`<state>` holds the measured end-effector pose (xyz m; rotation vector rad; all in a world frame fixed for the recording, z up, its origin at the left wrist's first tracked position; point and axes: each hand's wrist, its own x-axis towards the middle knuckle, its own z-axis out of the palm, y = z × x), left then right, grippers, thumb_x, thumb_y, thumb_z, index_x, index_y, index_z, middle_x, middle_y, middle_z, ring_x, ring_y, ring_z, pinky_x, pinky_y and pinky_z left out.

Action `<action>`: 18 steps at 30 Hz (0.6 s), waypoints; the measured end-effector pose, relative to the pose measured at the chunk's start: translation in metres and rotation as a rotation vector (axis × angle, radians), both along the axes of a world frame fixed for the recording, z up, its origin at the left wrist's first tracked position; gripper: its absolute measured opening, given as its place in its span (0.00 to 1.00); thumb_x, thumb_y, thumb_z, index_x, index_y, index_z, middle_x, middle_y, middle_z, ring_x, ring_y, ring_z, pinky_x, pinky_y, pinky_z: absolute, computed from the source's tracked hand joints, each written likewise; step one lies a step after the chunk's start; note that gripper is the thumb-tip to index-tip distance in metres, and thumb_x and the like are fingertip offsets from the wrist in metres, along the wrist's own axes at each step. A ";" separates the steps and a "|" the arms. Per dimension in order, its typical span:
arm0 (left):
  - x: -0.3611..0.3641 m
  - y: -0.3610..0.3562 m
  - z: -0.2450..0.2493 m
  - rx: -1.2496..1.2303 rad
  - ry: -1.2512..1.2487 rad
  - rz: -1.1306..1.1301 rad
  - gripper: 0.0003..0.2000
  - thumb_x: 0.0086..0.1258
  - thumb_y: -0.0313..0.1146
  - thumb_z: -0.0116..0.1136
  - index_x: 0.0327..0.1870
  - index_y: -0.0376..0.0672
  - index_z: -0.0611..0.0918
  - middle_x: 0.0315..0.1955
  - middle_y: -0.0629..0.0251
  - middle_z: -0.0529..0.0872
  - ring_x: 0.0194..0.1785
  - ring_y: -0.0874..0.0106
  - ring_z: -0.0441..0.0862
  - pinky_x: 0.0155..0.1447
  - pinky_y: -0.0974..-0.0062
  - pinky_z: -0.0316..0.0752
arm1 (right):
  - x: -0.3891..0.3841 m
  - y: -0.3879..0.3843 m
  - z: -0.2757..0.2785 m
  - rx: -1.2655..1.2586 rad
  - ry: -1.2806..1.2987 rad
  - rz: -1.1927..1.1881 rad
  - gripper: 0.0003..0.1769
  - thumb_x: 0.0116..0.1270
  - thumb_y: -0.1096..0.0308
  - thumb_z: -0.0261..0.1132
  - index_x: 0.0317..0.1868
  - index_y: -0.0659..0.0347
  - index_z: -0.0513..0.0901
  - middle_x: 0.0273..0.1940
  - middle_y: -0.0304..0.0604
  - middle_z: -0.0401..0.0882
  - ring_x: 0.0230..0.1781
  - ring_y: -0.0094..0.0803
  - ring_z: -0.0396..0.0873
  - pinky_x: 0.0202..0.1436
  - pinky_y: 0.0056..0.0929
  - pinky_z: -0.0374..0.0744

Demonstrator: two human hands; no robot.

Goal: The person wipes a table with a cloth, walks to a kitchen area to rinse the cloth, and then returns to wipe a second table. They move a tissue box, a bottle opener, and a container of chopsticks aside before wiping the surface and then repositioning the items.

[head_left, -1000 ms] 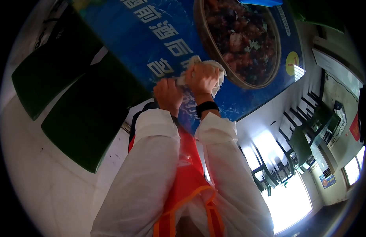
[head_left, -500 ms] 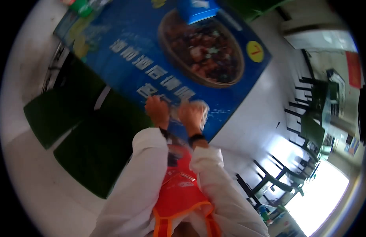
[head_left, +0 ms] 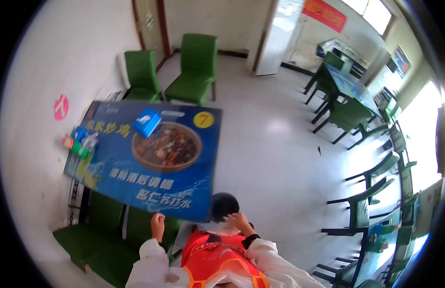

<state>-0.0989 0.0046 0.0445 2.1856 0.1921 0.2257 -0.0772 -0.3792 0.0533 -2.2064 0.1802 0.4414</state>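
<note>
My left hand is closed in a loose fist at the front edge of the blue table, with nothing showing between its fingers. To the right of the table's front corner is my right hand, a dark band at its wrist. Its fingers are closed on a pale, crumpled cloth, blurred and partly covered by the hand. Just beyond this hand, low beside the table, shows a round black object. The tabletop carries a printed bowl of food, white lettering and a yellow number 7.
A blue box stands on the table, with a green bottle and small items by the wall. One green chair stands beyond the table; more green seats are at front left. Another table with chairs is far right.
My view has lifted and widened to the room. Both hands were over the tabletop, the right with a whitish cloth; now they are drawn back, the left at the edge, the right beside the corner.
</note>
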 end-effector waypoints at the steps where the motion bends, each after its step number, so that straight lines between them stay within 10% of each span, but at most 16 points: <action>1: -0.004 -0.017 0.010 0.002 -0.001 -0.006 0.06 0.60 0.22 0.44 0.25 0.36 0.74 0.23 0.56 0.77 0.29 0.62 0.76 0.33 0.70 0.69 | 0.004 -0.011 0.006 0.160 -0.043 -0.113 0.21 0.62 0.52 0.58 0.21 0.62 0.79 0.19 0.46 0.79 0.20 0.38 0.78 0.25 0.36 0.74; 3: -0.008 -0.062 0.030 -0.047 0.062 0.001 0.07 0.59 0.20 0.42 0.24 0.35 0.75 0.22 0.58 0.76 0.27 0.64 0.75 0.33 0.71 0.69 | 0.024 -0.042 0.033 0.377 0.028 -0.102 0.21 0.63 0.54 0.59 0.28 0.67 0.81 0.17 0.43 0.75 0.20 0.23 0.74 0.24 0.28 0.73; 7: 0.004 -0.197 0.072 -0.042 0.007 -0.076 0.07 0.59 0.21 0.45 0.25 0.37 0.77 0.22 0.60 0.76 0.27 0.64 0.75 0.34 0.71 0.70 | 0.039 -0.120 0.090 0.417 -0.123 -0.123 0.21 0.64 0.52 0.59 0.32 0.67 0.80 0.23 0.40 0.79 0.23 0.24 0.77 0.27 0.23 0.76; 14: 0.056 -0.435 0.105 -0.096 0.253 -0.931 0.18 0.56 0.24 0.59 0.48 0.37 0.72 0.40 0.57 0.76 0.42 0.65 0.77 0.46 0.70 0.72 | 0.007 -0.257 0.149 0.561 0.027 -0.208 0.18 0.58 0.54 0.64 0.39 0.62 0.79 0.31 0.40 0.80 0.27 0.25 0.79 0.23 0.22 0.77; 18: 0.072 -0.516 0.112 -0.721 0.597 -1.017 0.23 0.59 0.36 0.66 0.51 0.40 0.70 0.47 0.63 0.75 0.46 0.75 0.74 0.52 0.75 0.72 | -0.011 -0.315 0.119 0.555 -0.153 -0.165 0.16 0.59 0.58 0.64 0.40 0.61 0.80 0.31 0.38 0.79 0.29 0.22 0.76 0.29 0.21 0.76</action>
